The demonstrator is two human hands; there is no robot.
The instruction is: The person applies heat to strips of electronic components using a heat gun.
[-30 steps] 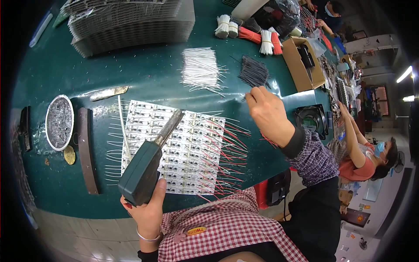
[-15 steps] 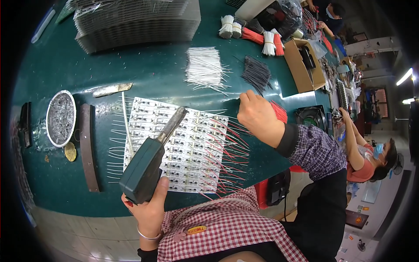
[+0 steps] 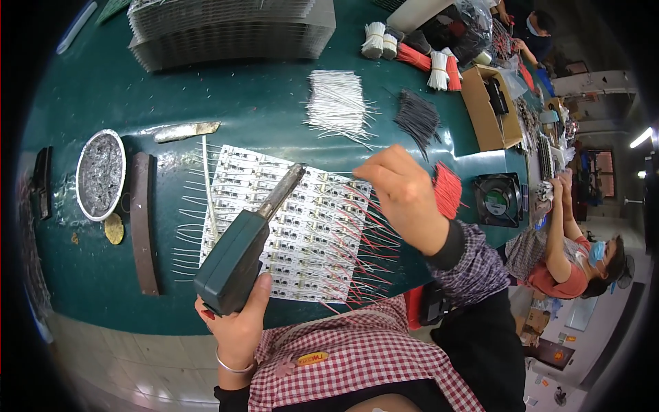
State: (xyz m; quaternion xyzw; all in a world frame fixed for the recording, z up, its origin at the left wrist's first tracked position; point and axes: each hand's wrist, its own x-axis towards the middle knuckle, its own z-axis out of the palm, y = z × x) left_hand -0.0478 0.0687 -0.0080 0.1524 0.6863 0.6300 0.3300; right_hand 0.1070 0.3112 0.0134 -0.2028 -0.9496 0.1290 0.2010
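My left hand [image 3: 237,323] has a closed grip around the dark green pistol-shaped soldering gun [image 3: 237,257]; its metal tip points toward 1 o'clock and rests over the white panel of small circuit strips [image 3: 288,230] lying flat on the green tabletop [image 3: 261,117]. My right hand [image 3: 405,196], at 3 o'clock from the panel, is pinched shut with its fingertips at the panel's upper right edge; whether a thin wire sits in that pinch I cannot tell. Red wire leads [image 3: 371,254] fan from the panel's right edge, white leads [image 3: 189,226] from its left. I judge the step to be soldering leads onto the strips. The next move calls for seating a lead on a pad, then bringing the tip onto it.
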